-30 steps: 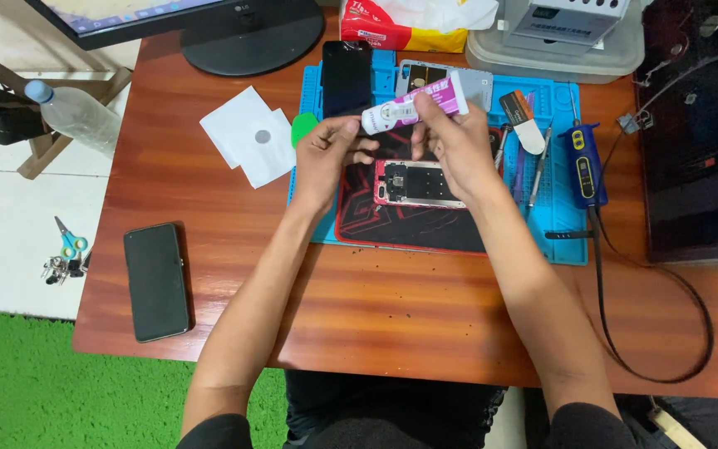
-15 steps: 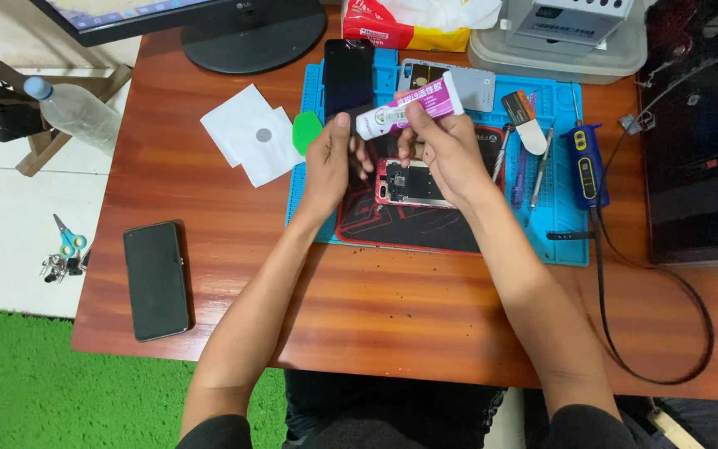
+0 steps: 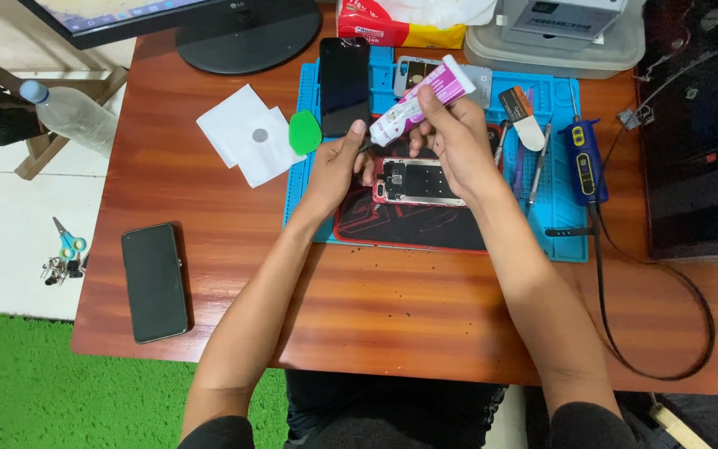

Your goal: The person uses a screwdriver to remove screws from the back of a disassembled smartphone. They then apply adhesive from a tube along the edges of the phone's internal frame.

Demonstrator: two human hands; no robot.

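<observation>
I hold a white and pink glue tube (image 3: 419, 105) clasped in my right hand (image 3: 452, 141), slanted with its nozzle down to the left, above the opened phone frame (image 3: 419, 181). My left hand (image 3: 338, 160) pinches at the tube's nozzle end with thumb raised, fingers touching the frame's left edge. The frame lies on a dark pad over the blue work mat (image 3: 563, 237). A green pick (image 3: 303, 133) sits just left; a black phone (image 3: 154, 282) lies well apart, nearer left.
</observation>
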